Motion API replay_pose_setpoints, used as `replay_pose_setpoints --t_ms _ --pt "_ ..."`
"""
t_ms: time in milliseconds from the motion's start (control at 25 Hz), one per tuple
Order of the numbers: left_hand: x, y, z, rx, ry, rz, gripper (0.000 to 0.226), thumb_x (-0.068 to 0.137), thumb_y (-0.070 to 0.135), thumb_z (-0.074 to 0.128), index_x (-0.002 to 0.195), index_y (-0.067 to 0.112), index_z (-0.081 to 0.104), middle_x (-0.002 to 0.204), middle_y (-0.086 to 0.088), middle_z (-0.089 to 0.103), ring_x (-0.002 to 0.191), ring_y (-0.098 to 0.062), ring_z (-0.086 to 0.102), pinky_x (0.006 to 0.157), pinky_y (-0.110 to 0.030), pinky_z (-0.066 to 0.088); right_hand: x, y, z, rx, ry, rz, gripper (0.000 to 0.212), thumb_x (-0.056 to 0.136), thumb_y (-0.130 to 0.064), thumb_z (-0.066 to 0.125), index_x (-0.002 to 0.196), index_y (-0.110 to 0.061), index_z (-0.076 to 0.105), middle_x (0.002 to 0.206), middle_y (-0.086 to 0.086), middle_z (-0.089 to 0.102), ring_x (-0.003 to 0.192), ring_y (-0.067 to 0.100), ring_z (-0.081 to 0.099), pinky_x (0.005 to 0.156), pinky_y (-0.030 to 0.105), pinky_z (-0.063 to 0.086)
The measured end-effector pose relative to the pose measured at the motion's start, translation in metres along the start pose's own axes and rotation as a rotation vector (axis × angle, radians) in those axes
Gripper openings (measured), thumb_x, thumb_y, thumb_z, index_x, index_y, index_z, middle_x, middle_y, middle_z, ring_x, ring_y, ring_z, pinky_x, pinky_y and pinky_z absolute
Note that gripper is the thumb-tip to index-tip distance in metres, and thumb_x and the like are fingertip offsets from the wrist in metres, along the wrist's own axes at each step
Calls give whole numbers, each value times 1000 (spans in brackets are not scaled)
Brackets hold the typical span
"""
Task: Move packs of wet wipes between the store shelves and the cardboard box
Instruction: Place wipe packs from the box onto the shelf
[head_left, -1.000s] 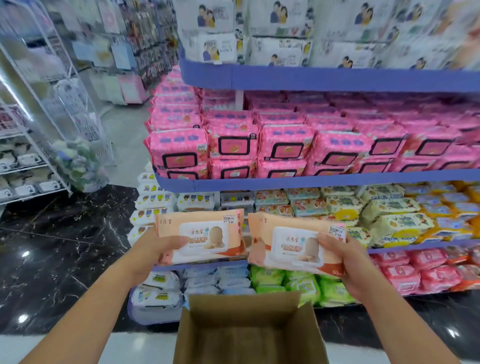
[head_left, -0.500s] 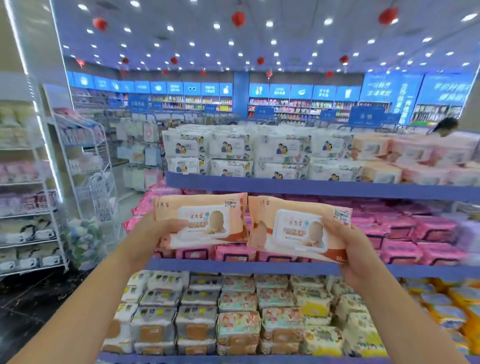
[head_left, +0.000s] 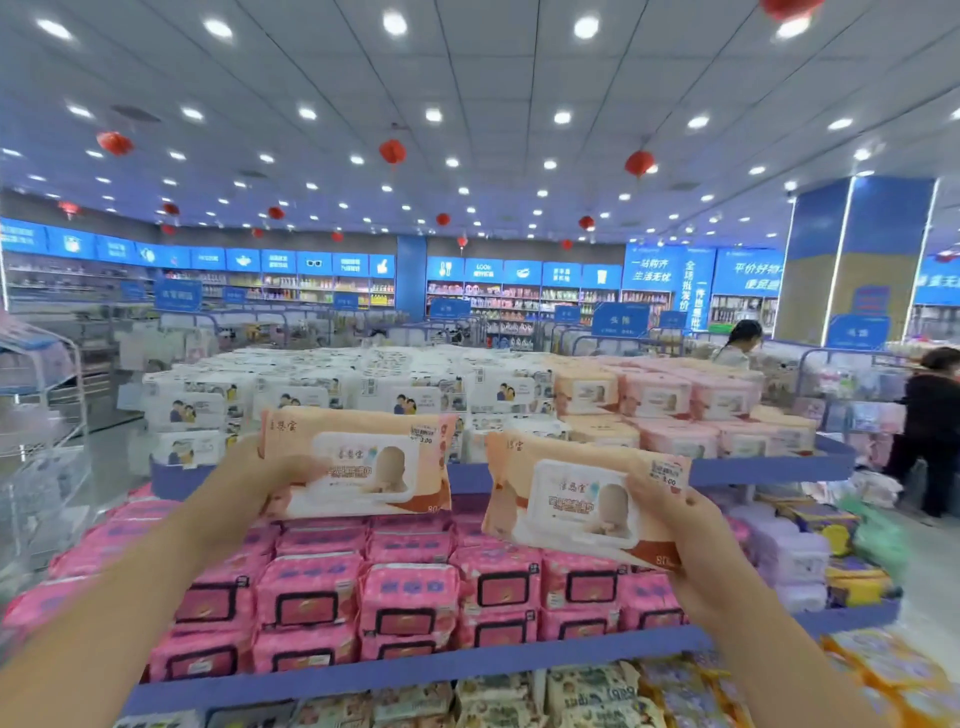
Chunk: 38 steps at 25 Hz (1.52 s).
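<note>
Two peach wet-wipe packs were held up side by side before the blue shelves (head_left: 769, 470), the left pack (head_left: 358, 462) gripped at its left end by the left hand (head_left: 257, 483) and the right pack (head_left: 582, 501) at its right end by the right hand (head_left: 696, 551), above rows of pink packs (head_left: 405, 597).

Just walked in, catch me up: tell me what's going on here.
A person holds two peach wet-wipe packs up before the store shelves: the left pack in the left hand, the right pack in the right hand. Similar peach packs sit on the top shelf. Neither held pack is placed yet; the cardboard box is out of view.
</note>
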<state>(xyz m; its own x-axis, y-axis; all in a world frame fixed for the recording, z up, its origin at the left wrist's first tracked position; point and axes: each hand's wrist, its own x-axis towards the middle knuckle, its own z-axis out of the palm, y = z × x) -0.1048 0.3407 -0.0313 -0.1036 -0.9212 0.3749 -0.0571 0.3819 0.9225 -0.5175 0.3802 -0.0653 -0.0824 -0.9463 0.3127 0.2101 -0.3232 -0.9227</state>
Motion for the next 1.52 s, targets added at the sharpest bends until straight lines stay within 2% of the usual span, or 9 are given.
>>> replay_pose_setpoints --t_ms 160,400,560,640,840,1000,1240,1400,1520 --pt "59 5 74 -18 -88 79 48 26 65 93 49 34 65 53 8 33 41 -7 25 40 -17 25 35 -14 -72 -20 104 -7 51 81 -28 74 124 -1 66 117 21 72 108 40 70 97 51 52" --pt "174 -36 184 -62 -171 125 44 30 61 94 50 33 67 52 9 39 41 -5 27 40 -18 26 115 -20 -193 -62 215 -51 64 72 -34 88 123 -2 67 115 22 73 106 43 70 101 61 50" --pt "258 -60 260 -71 -227 116 49 46 47 92 81 17 76 58 5 38 46 -9 27 42 -20 27 178 -25 -260 -52 252 -108 58 76 -30 85 123 -1 66 113 20 74 95 36 74 68 44 64" --pt "294 -68 300 -58 -225 93 43 41 50 93 66 22 72 58 7 38 46 -8 27 43 -20 26 209 -24 -297 -40 272 -108 53 79 -26 77 122 2 66 112 23 73 85 33 75 52 33 60" --pt "349 -89 384 -7 -200 78 47 49 49 97 64 19 65 60 -6 33 47 -13 28 45 -25 25 287 -6 -396 -10 253 -71 104 51 -46 98 137 -4 58 124 20 70 110 40 69 81 53 61" --pt "376 -108 424 104 -71 6 51 84 11 79 42 26 55 49 5 35 42 -11 31 44 -22 29 360 0 -445 -53 120 -15 90 52 -47 97 125 -4 67 120 19 72 105 38 71 94 58 55" --pt "408 -113 431 181 55 -105 18 80 14 86 84 20 70 62 -2 53 50 -13 44 49 -24 41 449 16 -444 131 -31 37 114 68 -37 94 157 -17 26 137 10 63 118 33 67 102 62 48" --pt "428 -119 423 205 -63 -154 25 82 11 83 100 25 74 66 4 60 56 -12 51 52 -23 43 467 28 -415 145 -182 95 53 85 -22 71 133 -3 59 120 18 72 109 37 70 94 59 54" --pt "430 -121 421 298 -76 -159 54 86 2 79 132 23 59 93 -1 79 82 -13 75 72 -35 63 468 34 -385 144 -207 119 43 84 -20 70 123 -5 65 116 19 73 106 38 71 90 54 58"
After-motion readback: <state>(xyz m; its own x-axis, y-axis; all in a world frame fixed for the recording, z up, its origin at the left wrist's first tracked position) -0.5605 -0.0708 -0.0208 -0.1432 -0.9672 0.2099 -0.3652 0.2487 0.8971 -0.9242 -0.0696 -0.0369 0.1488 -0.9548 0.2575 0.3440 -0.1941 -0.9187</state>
